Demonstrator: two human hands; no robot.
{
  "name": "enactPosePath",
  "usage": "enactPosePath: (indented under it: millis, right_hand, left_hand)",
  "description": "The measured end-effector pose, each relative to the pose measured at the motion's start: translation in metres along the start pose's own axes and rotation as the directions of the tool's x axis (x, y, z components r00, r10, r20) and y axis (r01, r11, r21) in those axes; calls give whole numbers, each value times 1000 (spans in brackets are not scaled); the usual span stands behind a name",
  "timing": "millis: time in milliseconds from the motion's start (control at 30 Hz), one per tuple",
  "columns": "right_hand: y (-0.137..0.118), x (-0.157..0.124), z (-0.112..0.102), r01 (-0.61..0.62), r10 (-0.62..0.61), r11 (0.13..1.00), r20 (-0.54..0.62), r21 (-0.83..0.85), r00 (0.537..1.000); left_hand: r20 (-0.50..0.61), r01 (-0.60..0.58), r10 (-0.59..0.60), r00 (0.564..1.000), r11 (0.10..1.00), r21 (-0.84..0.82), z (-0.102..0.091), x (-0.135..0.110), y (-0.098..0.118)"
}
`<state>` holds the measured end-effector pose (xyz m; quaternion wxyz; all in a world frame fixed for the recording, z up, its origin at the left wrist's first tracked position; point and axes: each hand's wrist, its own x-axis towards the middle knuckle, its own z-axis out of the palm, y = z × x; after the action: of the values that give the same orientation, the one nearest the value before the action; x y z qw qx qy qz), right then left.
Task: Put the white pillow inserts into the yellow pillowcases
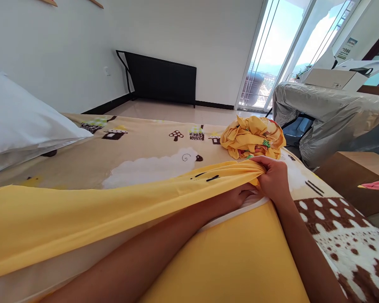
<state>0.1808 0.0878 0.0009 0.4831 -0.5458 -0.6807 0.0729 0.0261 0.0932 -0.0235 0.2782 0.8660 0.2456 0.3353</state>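
A yellow fabric cover (pixel 113 206) stretches across the front of the bed, its upper layer raised and a pale inner side showing beneath. My right hand (pixel 274 174) grips the gathered edge of this cover near its right corner, thumb and fingers closed. Between the layers reaches my left arm, with my left hand (pixel 244 194) at the same corner, just left of the right hand. Its fingers are curled against pale material and partly hidden by the cloth. Just beyond the hands lies a crumpled orange-yellow patterned cloth (pixel 252 136).
Beneath is a bed with a beige sheep-print sheet (pixel 151 147). A white pillow (pixel 25 113) lies at left, a brown-and-white spotted blanket (pixel 344 235) at right. Beyond stand a black panel (pixel 161 78), a plastic-wrapped grey piece of furniture (pixel 328 101) and a cardboard box (pixel 350 181).
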Motion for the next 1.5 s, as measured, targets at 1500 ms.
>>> enactPosePath:
  millis: [1500]
  right_hand:
    - [-14, -5, -6, 47, -44, 996, 38, -78, 998]
  left_hand:
    - [-95, -50, 213, 972, 588, 807, 13, -6, 7]
